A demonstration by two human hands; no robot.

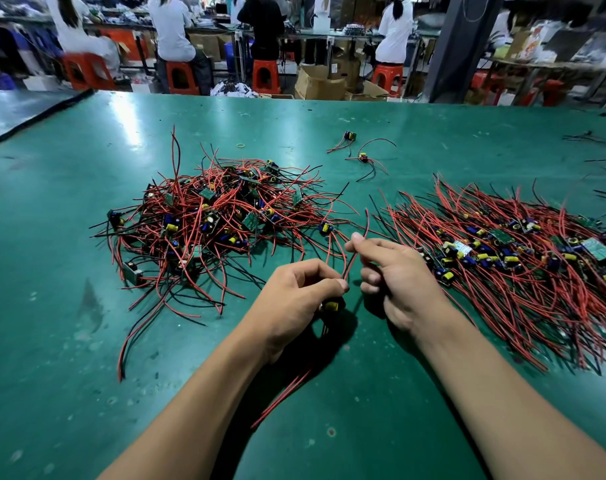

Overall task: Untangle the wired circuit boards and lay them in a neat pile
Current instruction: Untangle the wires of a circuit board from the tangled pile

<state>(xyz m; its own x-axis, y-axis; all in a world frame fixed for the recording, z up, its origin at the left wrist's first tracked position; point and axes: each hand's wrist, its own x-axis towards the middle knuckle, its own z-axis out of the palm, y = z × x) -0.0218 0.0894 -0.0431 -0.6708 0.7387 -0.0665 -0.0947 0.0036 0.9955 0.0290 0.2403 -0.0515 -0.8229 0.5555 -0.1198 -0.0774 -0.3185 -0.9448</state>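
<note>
The left hand (294,296) is curled round one board (331,305), anchoring it; the right hand (395,275) pinches its red lead (367,223), likely to pull it straight. The tangled heap (208,216) lies beyond the left hand, the combed pile (519,258) just beside the right hand.

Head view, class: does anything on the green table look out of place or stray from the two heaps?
A stray board and a second stray board lie alone beyond the tangled heap and the neat pile, belonging to neither; a rubber band lies nearby.
</note>
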